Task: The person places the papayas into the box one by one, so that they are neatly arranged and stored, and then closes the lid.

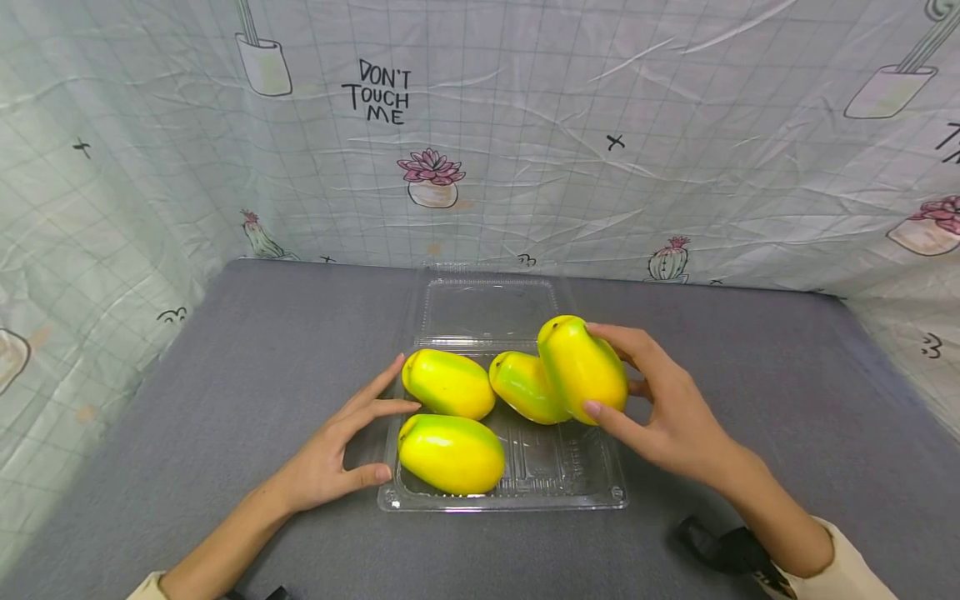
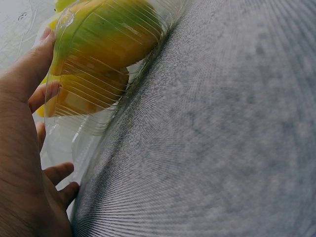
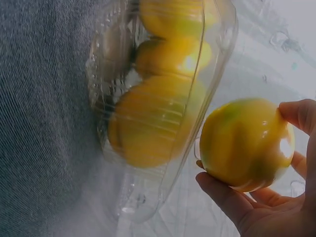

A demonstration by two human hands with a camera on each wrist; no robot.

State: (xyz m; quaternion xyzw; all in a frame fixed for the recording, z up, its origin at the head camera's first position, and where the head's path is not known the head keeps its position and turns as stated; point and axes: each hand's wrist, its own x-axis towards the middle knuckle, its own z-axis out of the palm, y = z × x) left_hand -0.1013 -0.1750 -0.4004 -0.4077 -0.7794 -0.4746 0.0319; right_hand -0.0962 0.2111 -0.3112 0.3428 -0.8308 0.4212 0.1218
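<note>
A clear plastic clamshell box (image 1: pixel 528 502) lies on the grey surface with its lid folded back. Two yellow-green mangoes, a rear one (image 1: pixel 450 385) and a front one (image 1: pixel 452 455), lie in its left half; another mango (image 1: pixel 521 387) sits at the back right, partly hidden. My right hand (image 1: pixel 675 417) grips a mango (image 3: pixel 247 143) between thumb and fingers, raised over the box's right side. With fingers spread, my left hand (image 1: pixel 322 458) rests at the box's left edge; in the left wrist view its fingers (image 2: pixel 42 52) touch the clear wall.
Behind the box's open lid (image 1: pixel 491 304) hangs a pale checked curtain (image 1: pixel 517 150) with plant drawings, closing off the back and sides. Grey cloth (image 1: pixel 247 375) covers the table. A black strap-like item (image 1: pixel 720 546) is by the right wrist.
</note>
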